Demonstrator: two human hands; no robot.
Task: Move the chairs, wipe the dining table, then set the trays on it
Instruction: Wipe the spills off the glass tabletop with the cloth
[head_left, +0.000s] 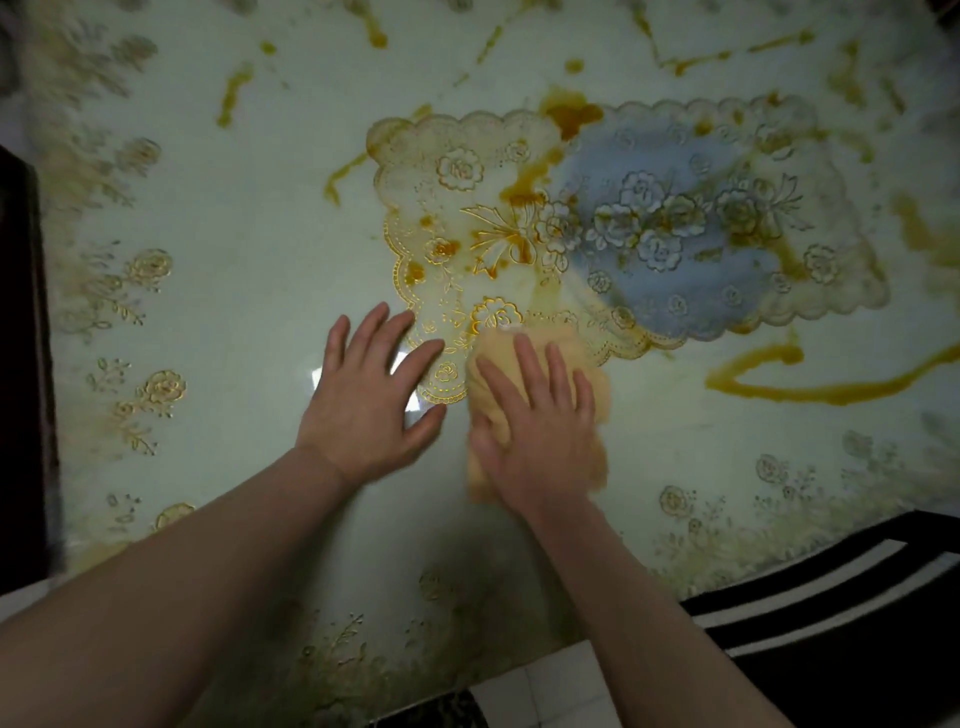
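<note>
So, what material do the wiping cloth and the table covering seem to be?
The cloth looks like soft, matte, yellowish absorbent fabric: it bunches under the right hand. The table covering seems glossy plastic or vinyl, given the sharp light reflection and embossed gold flowers.

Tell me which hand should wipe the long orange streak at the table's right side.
Right. The right hand already presses flat on the yellow cloth, nearer the streak. The left hand rests flat on the table, away from it and without a cloth.

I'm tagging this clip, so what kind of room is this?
Probably a home dining area: a glossy dining table with floral trim, lace-patterned placemats streaked with orange sauce, and hands wiping with a yellow cloth.
</note>
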